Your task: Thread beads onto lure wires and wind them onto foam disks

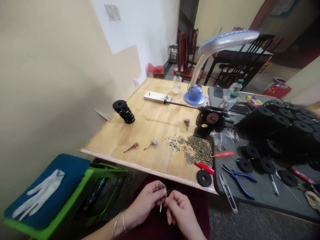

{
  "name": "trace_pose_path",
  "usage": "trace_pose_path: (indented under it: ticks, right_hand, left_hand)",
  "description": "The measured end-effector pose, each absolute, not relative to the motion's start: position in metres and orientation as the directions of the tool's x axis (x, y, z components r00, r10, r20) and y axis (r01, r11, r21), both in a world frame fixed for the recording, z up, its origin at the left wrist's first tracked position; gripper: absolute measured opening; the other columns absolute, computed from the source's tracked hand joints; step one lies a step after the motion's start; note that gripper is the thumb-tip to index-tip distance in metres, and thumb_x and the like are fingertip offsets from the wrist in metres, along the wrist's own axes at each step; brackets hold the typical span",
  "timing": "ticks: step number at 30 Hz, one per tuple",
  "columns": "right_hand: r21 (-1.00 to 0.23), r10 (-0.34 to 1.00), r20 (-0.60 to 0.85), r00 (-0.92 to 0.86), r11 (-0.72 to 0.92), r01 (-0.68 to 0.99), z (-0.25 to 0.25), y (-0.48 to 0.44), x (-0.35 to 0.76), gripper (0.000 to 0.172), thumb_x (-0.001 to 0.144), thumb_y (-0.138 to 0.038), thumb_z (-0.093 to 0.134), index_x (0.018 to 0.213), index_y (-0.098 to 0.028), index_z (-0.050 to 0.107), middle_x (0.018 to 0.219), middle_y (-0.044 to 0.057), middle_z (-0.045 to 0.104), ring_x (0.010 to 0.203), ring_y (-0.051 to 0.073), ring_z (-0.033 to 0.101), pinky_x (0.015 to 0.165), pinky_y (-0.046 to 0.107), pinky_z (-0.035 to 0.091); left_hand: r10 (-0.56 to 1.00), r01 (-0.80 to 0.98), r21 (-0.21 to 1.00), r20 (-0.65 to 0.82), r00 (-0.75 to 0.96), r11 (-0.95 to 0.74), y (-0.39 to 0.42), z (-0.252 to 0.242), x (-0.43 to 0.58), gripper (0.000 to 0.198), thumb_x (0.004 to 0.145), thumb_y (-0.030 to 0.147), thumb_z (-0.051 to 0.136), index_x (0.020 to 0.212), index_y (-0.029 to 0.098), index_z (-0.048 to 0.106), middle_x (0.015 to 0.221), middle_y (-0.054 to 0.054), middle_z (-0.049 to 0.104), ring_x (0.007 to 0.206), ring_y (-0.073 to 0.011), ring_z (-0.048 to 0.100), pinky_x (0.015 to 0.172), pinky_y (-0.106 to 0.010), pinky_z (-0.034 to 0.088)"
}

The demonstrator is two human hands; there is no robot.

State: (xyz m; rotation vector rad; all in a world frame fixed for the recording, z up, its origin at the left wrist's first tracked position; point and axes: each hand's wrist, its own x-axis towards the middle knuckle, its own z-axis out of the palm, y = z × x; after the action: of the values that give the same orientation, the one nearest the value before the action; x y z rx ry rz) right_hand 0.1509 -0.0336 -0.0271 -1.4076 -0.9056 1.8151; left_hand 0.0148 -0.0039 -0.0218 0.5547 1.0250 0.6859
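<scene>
Pinching small bundle [162, 186], left hand [149, 198], green-capped bottle [177, 84], contents unclear

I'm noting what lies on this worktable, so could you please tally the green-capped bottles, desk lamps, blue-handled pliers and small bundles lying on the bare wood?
Green-capped bottles: 3
Desk lamp: 1
Blue-handled pliers: 1
Small bundles on the bare wood: 3
Total: 8

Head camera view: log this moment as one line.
left hand: pinching small thin piece; right hand: fingertips close, hold unclear; table: lamp, black ring, metal pieces
</scene>
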Motion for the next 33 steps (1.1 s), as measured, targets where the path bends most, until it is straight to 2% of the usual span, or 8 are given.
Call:
trace_pose_path:
  ticks: [14,20,25,29,33]
  right_hand:
    - [-0.840,0.836,-0.511,-0.200,-0.535,-0.087,-0.0324,-0.0323,0.1548,0.032,0.078,-0.047,0.055,0.064,-0.020,0.048,0.033,-0.008,0.046,0.028,0.005,0.026,0.035,0.018,0.017]
    - [-0.898,0.886,-0.436,-0.159,-0.440,0.008,-0.0335,-0.0314,0.1589,0.033,0.083,-0.047,0.055,0.066,-0.019,0.048,0.038,-0.007,0.049,0.033,0.006,0.031,0.038,0.018,0.022]
    - [-0.920,0.912,-0.393,-0.122,-0.388,0.063,-0.0337,-0.0320,0.1597,0.026,0.085,-0.043,0.055,0.076,-0.019,0.050,0.040,-0.007,0.050,0.035,0.008,0.036,0.040,0.019,0.025]
    - [-0.926,0.921,-0.376,-0.103,-0.375,0.030,-0.0332,-0.0314,0.1586,0.025,0.084,-0.043,0.056,0.084,-0.018,0.051,0.040,-0.008,0.051,0.035,0.008,0.037,0.039,0.018,0.026]
    - [-0.909,0.910,-0.404,-0.091,-0.410,-0.076,-0.0360,-0.0288,0.1553,0.032,0.080,-0.050,0.058,0.077,-0.019,0.049,0.036,-0.009,0.048,0.033,0.007,0.033,0.037,0.017,0.022]
  left_hand:
    - [0.764,-0.126,0.787,-0.526,0.374,0.604,-0.0013,-0.0206,0.0126,0.019,0.071,0.030,0.066,0.073,0.015,0.054,0.058,0.005,0.053,0.053,-0.0098,0.044,0.052,-0.023,0.031]
    - [0.812,0.055,0.892,-0.433,0.392,0.449,-0.0007,-0.0206,0.0085,0.019,0.077,0.032,0.062,0.074,0.016,0.053,0.061,0.005,0.050,0.057,-0.0111,0.045,0.055,-0.024,0.036]
    - [0.834,0.148,0.919,-0.394,0.386,0.365,-0.0007,-0.0192,0.0084,0.017,0.080,0.031,0.059,0.074,0.016,0.052,0.063,0.004,0.049,0.058,-0.0117,0.046,0.056,-0.024,0.036]
    - [0.831,0.152,0.929,-0.371,0.415,0.339,-0.0031,-0.0244,0.0090,0.017,0.082,0.030,0.058,0.075,0.016,0.053,0.065,0.003,0.050,0.059,-0.0120,0.046,0.056,-0.024,0.036]
    - [0.834,0.173,0.934,-0.358,0.421,0.313,-0.0050,-0.0265,0.0094,0.016,0.083,0.028,0.056,0.074,0.015,0.053,0.063,0.003,0.050,0.058,-0.0118,0.046,0.056,-0.024,0.036]
